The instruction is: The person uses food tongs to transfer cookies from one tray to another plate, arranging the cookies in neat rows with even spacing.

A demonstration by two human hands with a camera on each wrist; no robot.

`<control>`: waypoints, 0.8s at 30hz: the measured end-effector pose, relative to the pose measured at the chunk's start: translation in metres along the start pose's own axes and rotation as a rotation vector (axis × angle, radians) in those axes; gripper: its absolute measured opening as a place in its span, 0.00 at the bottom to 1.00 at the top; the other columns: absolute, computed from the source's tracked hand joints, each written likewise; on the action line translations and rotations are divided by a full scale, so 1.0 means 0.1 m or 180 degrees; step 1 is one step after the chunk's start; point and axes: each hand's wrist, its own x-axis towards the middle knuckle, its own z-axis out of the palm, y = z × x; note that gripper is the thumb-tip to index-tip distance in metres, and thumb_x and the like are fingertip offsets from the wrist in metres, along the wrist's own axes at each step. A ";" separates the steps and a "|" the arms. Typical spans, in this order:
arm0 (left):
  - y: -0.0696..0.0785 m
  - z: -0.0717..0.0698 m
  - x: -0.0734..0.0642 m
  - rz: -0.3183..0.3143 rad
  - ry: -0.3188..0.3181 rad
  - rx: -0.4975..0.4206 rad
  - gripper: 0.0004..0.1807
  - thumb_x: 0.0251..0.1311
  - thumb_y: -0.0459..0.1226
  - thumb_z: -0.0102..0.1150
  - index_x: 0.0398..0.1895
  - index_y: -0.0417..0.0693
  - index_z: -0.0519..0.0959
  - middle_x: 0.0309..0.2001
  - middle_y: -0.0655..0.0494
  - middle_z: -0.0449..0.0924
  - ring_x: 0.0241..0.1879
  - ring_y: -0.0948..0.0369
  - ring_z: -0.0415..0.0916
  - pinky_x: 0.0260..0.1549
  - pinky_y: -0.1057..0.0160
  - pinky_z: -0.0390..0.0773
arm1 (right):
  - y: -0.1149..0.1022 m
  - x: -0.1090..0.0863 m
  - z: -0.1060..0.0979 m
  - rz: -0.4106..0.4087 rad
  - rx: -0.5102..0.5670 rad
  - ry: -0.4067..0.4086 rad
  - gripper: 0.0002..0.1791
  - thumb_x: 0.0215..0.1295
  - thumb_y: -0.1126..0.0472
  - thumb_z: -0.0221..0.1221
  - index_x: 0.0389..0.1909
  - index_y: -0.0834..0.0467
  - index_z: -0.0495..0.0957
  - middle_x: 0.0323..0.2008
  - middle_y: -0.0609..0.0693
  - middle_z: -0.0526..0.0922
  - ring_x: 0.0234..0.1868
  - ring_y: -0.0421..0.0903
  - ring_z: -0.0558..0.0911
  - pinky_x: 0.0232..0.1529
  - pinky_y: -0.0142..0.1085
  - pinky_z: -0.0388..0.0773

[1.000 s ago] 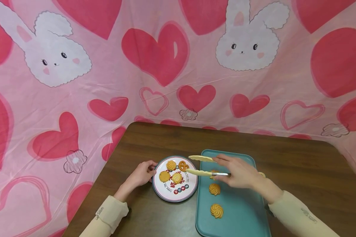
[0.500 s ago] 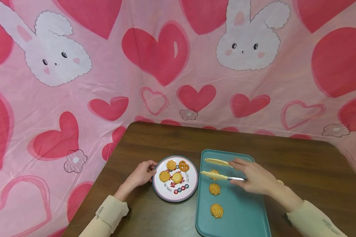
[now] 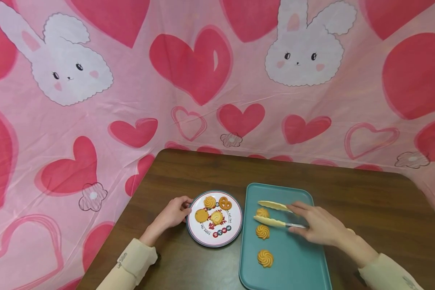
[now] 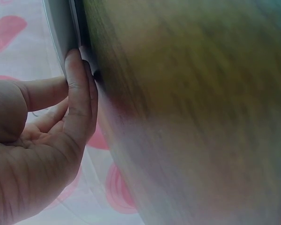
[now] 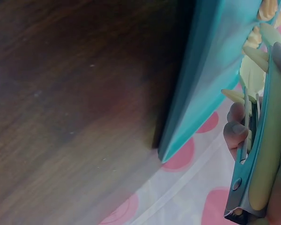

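Note:
My left hand [image 3: 175,212] pinches the left rim of a white plate [image 3: 214,241]. In the left wrist view thumb and fingers meet at the plate's edge [image 4: 63,35]. On it lie a swirl cookie [image 3: 210,202], a pretzel [image 3: 225,203], a flat round biscuit [image 3: 201,216] and a ruffled cookie [image 3: 216,218]. My right hand [image 3: 317,223] grips cream-tipped tongs [image 3: 272,222], spread apart, over the teal tray [image 3: 290,257]. Their tips stand on either side of the farthest swirl cookie [image 3: 262,212]. Two more swirl cookies, the middle one [image 3: 262,232] and the nearest one [image 3: 265,258], sit in line towards me.
The brown wooden table [image 3: 203,169] carries plate and tray side by side, with a narrow gap between them. A pink cloth [image 3: 130,88] with hearts and rabbits hangs behind and at the left of the table.
The right hand has moved right and towards me with the tongs, from above the plate's right edge to around the farthest tray cookie. The left hand and plate have stayed put.

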 end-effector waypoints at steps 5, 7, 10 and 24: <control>0.01 0.00 0.00 0.0004 0.0005 -0.0003 0.14 0.63 0.24 0.60 0.52 0.32 0.78 0.34 0.49 0.76 0.28 0.59 0.75 0.23 0.61 0.83 | 0.00 -0.03 0.02 0.0040 -0.0013 -0.0011 0.33 0.56 0.45 0.72 0.59 0.59 0.79 0.52 0.46 0.80 0.39 0.38 0.81 0.40 0.41 0.83; 0.01 0.00 0.00 0.0001 0.0006 -0.0016 0.14 0.63 0.24 0.61 0.52 0.32 0.78 0.34 0.49 0.76 0.28 0.59 0.75 0.23 0.61 0.83 | 0.00 -0.04 0.02 0.0063 -0.0012 -0.0013 0.33 0.56 0.45 0.72 0.59 0.59 0.79 0.52 0.47 0.80 0.40 0.38 0.81 0.40 0.41 0.83; 0.01 0.00 0.00 -0.0004 0.0016 -0.0021 0.14 0.63 0.24 0.61 0.52 0.32 0.78 0.34 0.50 0.76 0.27 0.59 0.75 0.23 0.61 0.83 | 0.00 -0.05 0.02 0.0081 -0.0010 -0.0017 0.33 0.56 0.45 0.71 0.59 0.59 0.80 0.52 0.47 0.80 0.40 0.39 0.81 0.40 0.42 0.83; 0.02 -0.02 -0.02 0.0055 -0.0008 -0.0014 0.14 0.63 0.24 0.59 0.52 0.31 0.78 0.34 0.49 0.76 0.27 0.59 0.75 0.23 0.61 0.83 | 0.02 -0.06 0.05 -0.0007 0.0050 0.0036 0.31 0.60 0.45 0.69 0.58 0.59 0.80 0.51 0.45 0.80 0.36 0.33 0.78 0.38 0.39 0.83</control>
